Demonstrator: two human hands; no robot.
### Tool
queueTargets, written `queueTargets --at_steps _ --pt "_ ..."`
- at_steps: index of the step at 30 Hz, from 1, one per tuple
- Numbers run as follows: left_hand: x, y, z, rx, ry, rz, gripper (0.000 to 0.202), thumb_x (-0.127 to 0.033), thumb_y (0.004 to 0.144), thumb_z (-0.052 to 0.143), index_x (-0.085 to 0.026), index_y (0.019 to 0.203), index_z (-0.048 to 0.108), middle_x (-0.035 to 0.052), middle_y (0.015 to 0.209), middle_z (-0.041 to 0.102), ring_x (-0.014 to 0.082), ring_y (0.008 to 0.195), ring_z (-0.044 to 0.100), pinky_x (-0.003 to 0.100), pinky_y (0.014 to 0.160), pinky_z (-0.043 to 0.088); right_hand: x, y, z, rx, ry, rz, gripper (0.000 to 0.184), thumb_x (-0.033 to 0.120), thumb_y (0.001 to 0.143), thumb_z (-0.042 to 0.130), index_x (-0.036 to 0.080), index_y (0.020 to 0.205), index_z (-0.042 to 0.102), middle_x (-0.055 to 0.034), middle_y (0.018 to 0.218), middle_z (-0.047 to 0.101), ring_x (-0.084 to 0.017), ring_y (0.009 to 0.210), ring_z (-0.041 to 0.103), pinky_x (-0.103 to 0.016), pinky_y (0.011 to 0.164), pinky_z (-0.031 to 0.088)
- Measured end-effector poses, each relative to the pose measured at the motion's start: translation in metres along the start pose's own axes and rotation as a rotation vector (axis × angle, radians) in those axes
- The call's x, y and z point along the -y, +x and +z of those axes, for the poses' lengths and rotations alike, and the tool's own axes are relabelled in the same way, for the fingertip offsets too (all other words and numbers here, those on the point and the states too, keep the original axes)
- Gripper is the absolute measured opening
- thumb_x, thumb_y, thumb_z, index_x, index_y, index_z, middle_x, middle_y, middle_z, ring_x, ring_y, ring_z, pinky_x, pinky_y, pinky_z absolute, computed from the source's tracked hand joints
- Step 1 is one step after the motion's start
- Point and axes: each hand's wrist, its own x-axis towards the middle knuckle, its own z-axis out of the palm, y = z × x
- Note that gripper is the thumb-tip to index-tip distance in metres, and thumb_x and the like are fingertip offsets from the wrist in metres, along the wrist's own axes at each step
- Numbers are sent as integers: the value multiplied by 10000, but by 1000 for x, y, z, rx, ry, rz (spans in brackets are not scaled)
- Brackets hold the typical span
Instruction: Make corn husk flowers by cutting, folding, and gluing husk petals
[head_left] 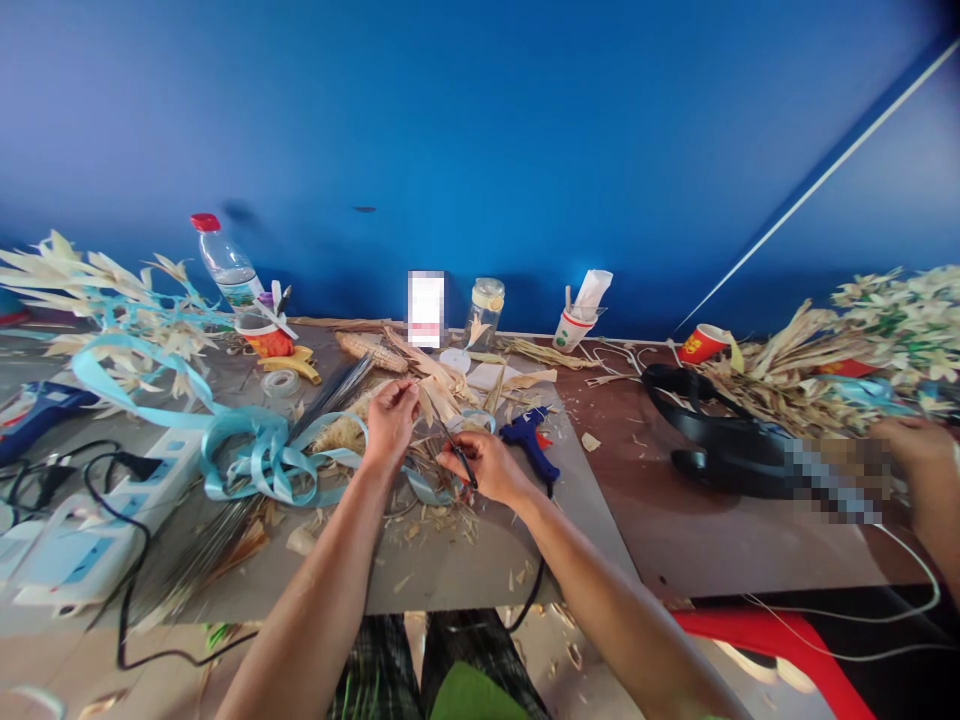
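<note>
My left hand (393, 418) is closed in a pinch above the middle of the littered table, on what looks like a piece of pale corn husk (425, 408). Dark-handled scissors (464, 464) are gripped in my right hand (491, 468), their thin blades pointing up and left toward the husk. Dry husk strips (442, 385) lie behind both hands. Light blue ribbon (259, 455) curls in loops left of my left hand and passes beneath it. Just right of my right hand lies a blue glue gun (531, 440).
A corn cob (373, 352), thin dark wires (330, 395), a lidded jar (486, 305) and paper cups (574, 328) stand or lie behind. A power strip (139, 500) with cables is at left. At right are a black headset-like object (712, 440) and another person's hand (915, 445).
</note>
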Motion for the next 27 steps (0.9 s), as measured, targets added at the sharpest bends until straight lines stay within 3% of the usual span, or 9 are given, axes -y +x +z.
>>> queueTargets --at_steps 27 --pt "5 -1 0 16 15 -5 203 -322 688 670 -131 746 632 -44 497 470 57 446 387 187 442 288 5 -1 -4 -29 -61 -51 332 453 758 624 144 653 564 44 550 385 -71 513 298 -205 478 248"
